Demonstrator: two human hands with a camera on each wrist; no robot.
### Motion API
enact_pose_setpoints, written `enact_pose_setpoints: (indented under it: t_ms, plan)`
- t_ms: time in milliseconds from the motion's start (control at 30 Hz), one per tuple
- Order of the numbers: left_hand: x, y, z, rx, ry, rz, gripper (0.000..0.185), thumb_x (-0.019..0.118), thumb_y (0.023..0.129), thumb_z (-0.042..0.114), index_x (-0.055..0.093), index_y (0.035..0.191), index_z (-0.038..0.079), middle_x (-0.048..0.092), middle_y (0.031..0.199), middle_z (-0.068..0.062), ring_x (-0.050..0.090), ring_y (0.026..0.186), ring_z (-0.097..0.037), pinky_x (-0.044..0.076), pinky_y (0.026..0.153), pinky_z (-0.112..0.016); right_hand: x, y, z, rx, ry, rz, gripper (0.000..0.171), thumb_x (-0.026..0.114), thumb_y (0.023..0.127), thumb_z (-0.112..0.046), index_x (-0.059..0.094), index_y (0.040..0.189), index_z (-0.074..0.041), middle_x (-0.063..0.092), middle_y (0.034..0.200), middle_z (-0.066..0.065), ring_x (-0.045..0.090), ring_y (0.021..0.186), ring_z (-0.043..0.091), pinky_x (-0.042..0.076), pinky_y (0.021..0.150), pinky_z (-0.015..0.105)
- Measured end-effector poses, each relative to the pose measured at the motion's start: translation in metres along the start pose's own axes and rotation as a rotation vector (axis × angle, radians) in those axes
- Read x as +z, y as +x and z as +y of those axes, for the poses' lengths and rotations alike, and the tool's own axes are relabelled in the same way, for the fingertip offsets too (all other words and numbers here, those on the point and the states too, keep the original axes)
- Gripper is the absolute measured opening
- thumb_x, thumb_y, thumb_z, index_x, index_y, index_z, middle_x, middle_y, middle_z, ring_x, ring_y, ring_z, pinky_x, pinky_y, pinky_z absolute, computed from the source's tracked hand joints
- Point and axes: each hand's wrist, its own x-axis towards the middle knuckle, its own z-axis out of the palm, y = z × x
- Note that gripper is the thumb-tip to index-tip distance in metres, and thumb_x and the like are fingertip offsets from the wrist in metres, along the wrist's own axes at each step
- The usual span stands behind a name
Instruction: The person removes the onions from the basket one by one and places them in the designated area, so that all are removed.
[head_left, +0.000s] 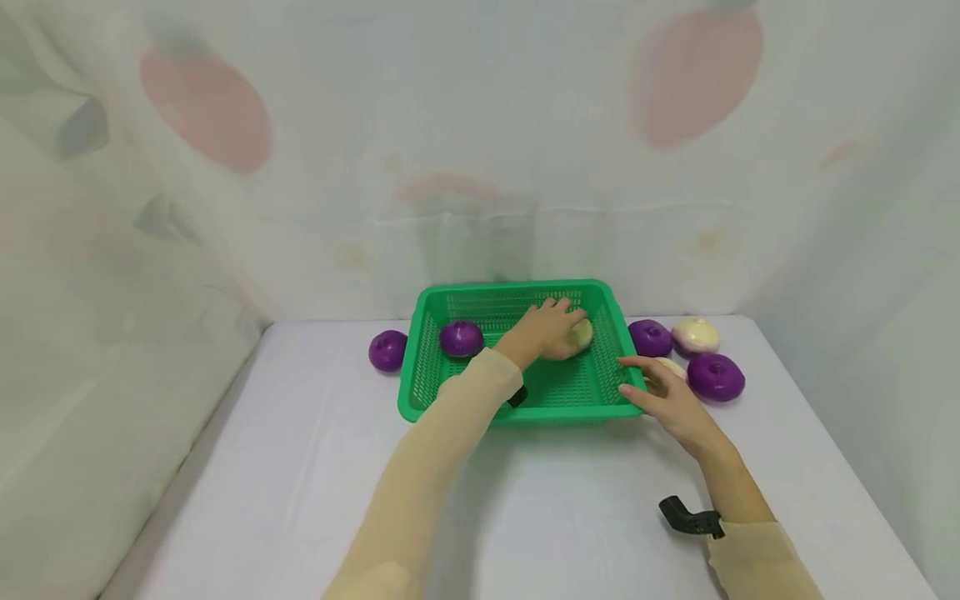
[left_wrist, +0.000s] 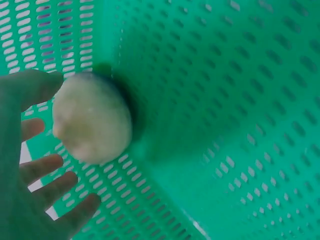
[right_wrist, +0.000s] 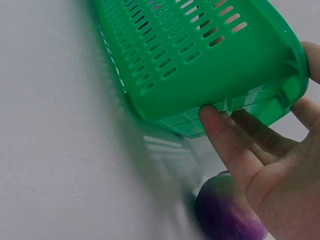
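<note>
- Pale cream onion [left_wrist: 92,117] lies on the perforated floor inside the green basket [head_left: 420,367], toward its far right corner; no writing or label shows on it or on the basket.
- Left hand [head_left: 543,332] reaches into the basket and lies over the cream onion; in the left wrist view its fingers [left_wrist: 47,167] are spread and nearly straight beside the onion, the thumb touching its upper edge.
- Right hand [head_left: 667,400] rests at the basket's near right corner, fingers straight and slightly apart, fingertips touching the outer wall, thumb at the rim.
- Purple onion [head_left: 461,337] sits in the basket's left part, well apart from the left hand.
- Outside on the white table [head_left: 300,500]: one purple onion [head_left: 387,350] just left of the basket; to the right, two purple onions [head_left: 650,337] [head_left: 716,377], one cream onion [head_left: 696,335], and another cream one [head_left: 672,366] partly hidden behind the right hand.
- Printed curtain [head_left: 450,125] hangs behind the table.
</note>
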Motion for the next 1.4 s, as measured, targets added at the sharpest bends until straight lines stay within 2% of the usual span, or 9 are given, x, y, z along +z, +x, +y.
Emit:
enact_pose_setpoints:
  t_ms: [167, 367, 467, 600, 767, 933, 1100, 1200, 1400]
  plan:
    - [0.005, 0.008, 0.009, -0.005, 0.031, -0.018, 0.066, 0.059, 0.100, 0.049, 0.034, 0.159, 0.030, 0.032, 0.161, -0.006, 0.034, 0.145, -0.030, 0.037, 0.111, -0.050, -0.002, -0.002, 0.002, 0.003, -0.010, 0.003, 0.053, 0.063, 0.103, -0.026, 0.046, 0.149, -0.008, 0.034, 0.155, 0.015, 0.031, 0.143, 0.047, 0.040, 0.105, 0.053]
    - [0.010, 0.011, 0.012, -0.032, 0.031, -0.073, 0.069, 0.062, 0.099, 0.048, 0.032, 0.159, 0.034, 0.025, 0.165, -0.005, 0.024, 0.151, -0.032, 0.031, 0.116, -0.051, -0.002, -0.002, 0.005, -0.006, 0.008, -0.003, 0.053, 0.063, 0.103, -0.023, 0.045, 0.149, -0.006, 0.033, 0.155, 0.018, 0.033, 0.141, 0.048, 0.047, 0.094, 0.027]
    - [0.011, 0.010, 0.011, -0.024, 0.026, -0.094, 0.070, 0.065, 0.098, 0.046, 0.034, 0.159, 0.033, 0.026, 0.165, -0.006, 0.027, 0.150, -0.031, 0.036, 0.113, -0.050, -0.001, -0.002, 0.004, -0.005, 0.019, -0.004, 0.053, 0.063, 0.103, -0.023, 0.045, 0.149, -0.006, 0.034, 0.155, 0.017, 0.034, 0.141, 0.048, 0.047, 0.092, 0.022]
    - [0.010, 0.008, 0.011, -0.011, 0.026, -0.113, 0.065, 0.063, 0.100, 0.043, 0.035, 0.158, 0.031, 0.026, 0.164, -0.007, 0.032, 0.147, -0.031, 0.042, 0.108, -0.048, -0.001, -0.002, 0.003, -0.007, 0.007, -0.003, 0.052, 0.063, 0.103, -0.024, 0.046, 0.149, -0.007, 0.035, 0.154, 0.014, 0.033, 0.142, 0.046, 0.044, 0.094, 0.022]
    - [0.008, 0.005, 0.011, -0.011, -0.005, -0.110, 0.052, 0.049, 0.106, 0.035, 0.037, 0.156, 0.032, 0.024, 0.166, -0.008, 0.027, 0.150, -0.033, 0.038, 0.112, -0.050, -0.001, -0.002, 0.003, -0.014, 0.009, 0.001, 0.052, 0.064, 0.102, -0.024, 0.046, 0.149, -0.007, 0.036, 0.153, 0.013, 0.036, 0.140, 0.045, 0.046, 0.092, 0.022]
    - [0.002, 0.001, 0.011, -0.011, -0.006, -0.128, 0.053, 0.050, 0.104, 0.032, 0.038, 0.156, 0.031, 0.025, 0.165, -0.009, 0.028, 0.149, -0.034, 0.038, 0.111, -0.051, -0.001, -0.002, 0.004, -0.011, 0.017, 0.005, 0.053, 0.064, 0.102, -0.023, 0.046, 0.149, -0.007, 0.036, 0.152, 0.014, 0.038, 0.138, 0.046, 0.049, 0.090, 0.022]
    - [-0.004, -0.005, 0.009, -0.022, -0.031, -0.147, 0.050, 0.042, 0.103, 0.027, 0.043, 0.153, 0.029, 0.029, 0.163, -0.009, 0.030, 0.147, -0.035, 0.037, 0.111, -0.051, -0.001, -0.001, 0.004, -0.003, 0.002, 0.005, 0.052, 0.064, 0.102, -0.024, 0.047, 0.149, -0.008, 0.035, 0.153, 0.015, 0.036, 0.140, 0.046, 0.046, 0.091, 0.021]
    - [-0.006, -0.008, 0.007, -0.018, -0.026, -0.161, 0.049, 0.043, 0.103, 0.026, 0.044, 0.152, 0.028, 0.029, 0.163, -0.010, 0.028, 0.148, -0.036, 0.036, 0.112, -0.051, 0.000, -0.001, 0.004, -0.001, -0.006, -0.001, 0.052, 0.063, 0.103, -0.025, 0.047, 0.149, -0.008, 0.035, 0.154, 0.015, 0.035, 0.140, 0.046, 0.046, 0.092, 0.022]
    - [-0.014, -0.015, 0.005, 0.016, 0.017, -0.161, 0.052, 0.054, 0.101, 0.031, 0.044, 0.152, 0.026, 0.026, 0.163, -0.013, 0.026, 0.149, -0.039, 0.040, 0.109, -0.050, -0.001, -0.002, 0.004, 0.001, -0.033, 0.016, 0.052, 0.064, 0.103, -0.026, 0.047, 0.149, -0.009, 0.035, 0.154, 0.014, 0.034, 0.141, 0.045, 0.042, 0.104, 0.046]
